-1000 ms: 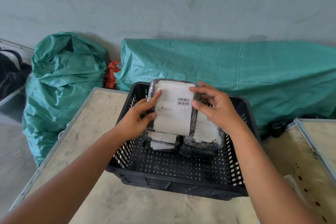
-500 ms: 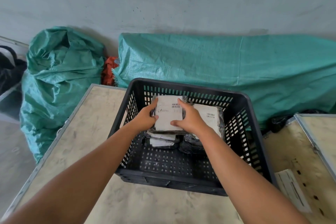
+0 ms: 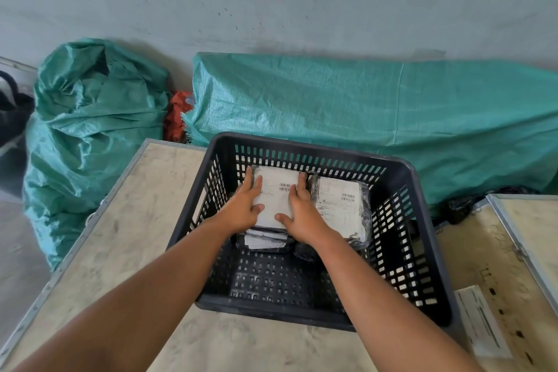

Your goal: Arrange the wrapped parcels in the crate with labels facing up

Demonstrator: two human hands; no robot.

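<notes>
Placement step: our left hand (image 3: pixel 244 209) and right hand (image 3: pixel 300 214) lie open, palms flat on the top parcel (image 3: pixel 276 196), label up, atop the stack in the crate (image 3: pixel 401 174). Second parcel (image 3: pixel 341 208) sits just right of our right hand. Next, we judge: lift off without shifting the stack.

I couldn't read the label (image 3: pixel 277 190) print; my hands (image 3: pixel 241 208) hid the lower parcels (image 3: pixel 265 240).

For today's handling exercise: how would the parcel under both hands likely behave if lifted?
The parcel lies flat, so probably fairly stiff. Its glossy wrap may be slippery. The left hand and right hand press it; weight can't be judged.
</notes>
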